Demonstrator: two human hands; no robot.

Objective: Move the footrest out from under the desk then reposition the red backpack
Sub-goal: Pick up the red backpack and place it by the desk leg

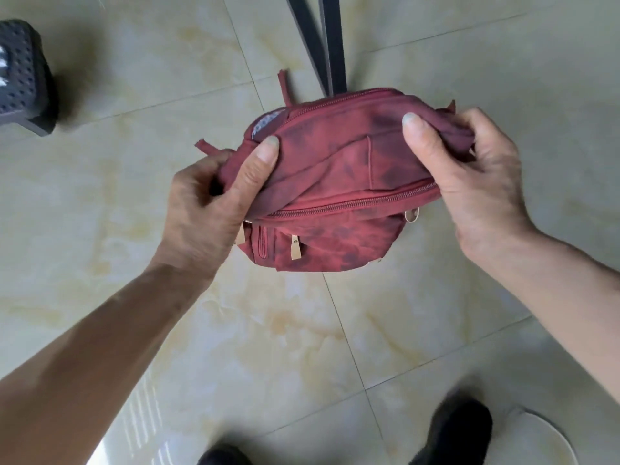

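Sitting at the far left edge of the tiled floor [134, 313], well apart from everything else: dark perforated footrest [23, 75], partly cut off by the frame, apparently already out from under the desk, so likely working on the second step now. Moving right: left hand [204, 209] pinching the left end of the red backpack [335, 169], thumb on top, fingers curled underneath, clamped on bunched fabric. Hanging in the air above the floor between both hands, near the middle of the view: the backpack, seen top-down, sagging and creasing in the middle. Looking soft and light, probably empty or close to it; contents not visible, with the main zip and front-pocket zips appearing closed. Handling like limp cloth, so drooping wherever unsupported; gripping at both ends as here looks workable, though thin straps [285, 88] trailing from the far side could snag. Just behind the backpack: dark desk leg [330, 45] running up to the far edge of the floor. Further right: right hand [469, 176] gripping the right end, thumb pressing on top, fingers folded tight on a wad of fabric. At the near edge of the floor: dark shoes [459, 427], blurred, and a pale round object in the near right corner, too unclear to name.
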